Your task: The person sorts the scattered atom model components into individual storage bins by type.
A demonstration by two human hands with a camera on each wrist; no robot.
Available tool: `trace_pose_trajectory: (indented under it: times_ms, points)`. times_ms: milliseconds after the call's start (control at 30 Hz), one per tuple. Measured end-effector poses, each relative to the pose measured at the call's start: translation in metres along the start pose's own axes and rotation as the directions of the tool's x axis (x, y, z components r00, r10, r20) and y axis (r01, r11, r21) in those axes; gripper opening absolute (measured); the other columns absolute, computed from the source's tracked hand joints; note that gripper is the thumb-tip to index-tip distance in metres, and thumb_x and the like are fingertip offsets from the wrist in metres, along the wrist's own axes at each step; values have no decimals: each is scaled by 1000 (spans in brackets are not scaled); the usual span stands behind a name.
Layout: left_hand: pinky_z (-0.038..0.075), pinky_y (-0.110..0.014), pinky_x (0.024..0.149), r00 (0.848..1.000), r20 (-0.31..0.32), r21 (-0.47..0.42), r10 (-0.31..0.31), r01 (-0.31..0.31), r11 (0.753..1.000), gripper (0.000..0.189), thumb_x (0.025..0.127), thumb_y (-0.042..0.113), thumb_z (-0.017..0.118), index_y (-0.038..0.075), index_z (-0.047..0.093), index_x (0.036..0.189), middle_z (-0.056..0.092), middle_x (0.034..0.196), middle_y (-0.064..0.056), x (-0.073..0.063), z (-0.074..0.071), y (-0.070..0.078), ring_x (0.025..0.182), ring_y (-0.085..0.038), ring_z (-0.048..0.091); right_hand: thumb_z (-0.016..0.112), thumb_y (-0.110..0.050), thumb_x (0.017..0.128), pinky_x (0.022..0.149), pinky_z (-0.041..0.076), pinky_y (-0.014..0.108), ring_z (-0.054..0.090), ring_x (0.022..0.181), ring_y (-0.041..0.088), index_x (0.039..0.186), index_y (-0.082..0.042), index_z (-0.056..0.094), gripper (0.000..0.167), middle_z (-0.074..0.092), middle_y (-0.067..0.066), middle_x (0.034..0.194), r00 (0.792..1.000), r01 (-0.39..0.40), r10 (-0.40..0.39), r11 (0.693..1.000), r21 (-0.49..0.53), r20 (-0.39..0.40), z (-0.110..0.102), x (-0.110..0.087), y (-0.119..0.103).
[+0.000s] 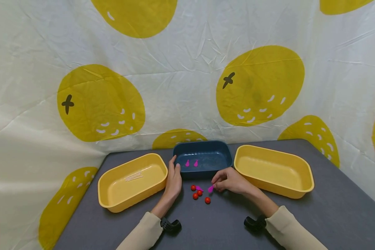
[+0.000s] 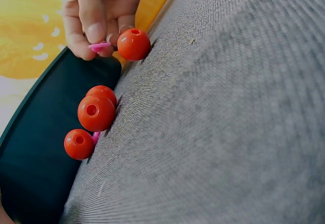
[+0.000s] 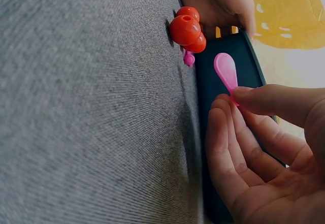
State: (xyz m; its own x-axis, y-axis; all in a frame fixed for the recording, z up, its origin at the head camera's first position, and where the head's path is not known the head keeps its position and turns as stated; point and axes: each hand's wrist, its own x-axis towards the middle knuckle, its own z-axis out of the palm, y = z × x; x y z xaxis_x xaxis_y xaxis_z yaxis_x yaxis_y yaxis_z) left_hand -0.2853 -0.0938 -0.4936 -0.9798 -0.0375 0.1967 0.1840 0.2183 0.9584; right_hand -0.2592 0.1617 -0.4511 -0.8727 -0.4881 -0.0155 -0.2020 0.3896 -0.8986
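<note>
My right hand (image 1: 232, 180) pinches a small pink teardrop-shaped piece (image 3: 225, 70) by its narrow end, thumb against fingertips, in front of the dark blue bin (image 1: 203, 173). Against the bin's left end lies my left hand (image 1: 174, 182), its fingers fairly straight along the side. Between the hands, several red beads (image 2: 96, 112) with holes are on the grey table. Among them is another pink piece (image 1: 199, 188), partly hidden by beads in both wrist views. Two more pink pieces (image 1: 196, 163) lie inside the blue bin.
On the left stands a yellow bin (image 1: 112, 205) with several thin pale sticks (image 1: 134, 176) in it. A second yellow bin (image 1: 278, 185) is at the right, close by the blue one. Behind the table (image 1: 212, 225) hangs a white cloth (image 1: 181, 100) printed with yellow fruit shapes.
</note>
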Motion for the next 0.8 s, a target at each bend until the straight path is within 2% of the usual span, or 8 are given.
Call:
trace_pose_trajectory:
  times_ms: [133,600,800]
  points:
    - [17,-58,129,1000,-7,1,14,-14,1000,55,114,36,32,15,25,164,24,172,-5,1,1,0,159,-29,24,71,-5,93,74,64,33,70,76,18,103,10,74,18,76,22,94,1000,6,-6,1000,4,-2,0,0,0]
    - [17,-59,129,1000,-6,5,0,0,1000,55,113,39,32,18,25,164,24,172,-3,0,0,1,158,-29,24,71,-5,93,74,63,31,70,77,19,106,11,72,21,76,22,94,1000,-7,7,1000,24,2,0,-1,-2]
    - [17,-59,128,1000,-4,1,7,-7,1000,55,114,38,32,17,25,164,24,171,-4,0,0,0,158,-30,24,71,-5,93,74,64,31,70,76,18,105,12,72,21,77,19,93,1000,-13,13,1000,26,4,-2,-1,-3]
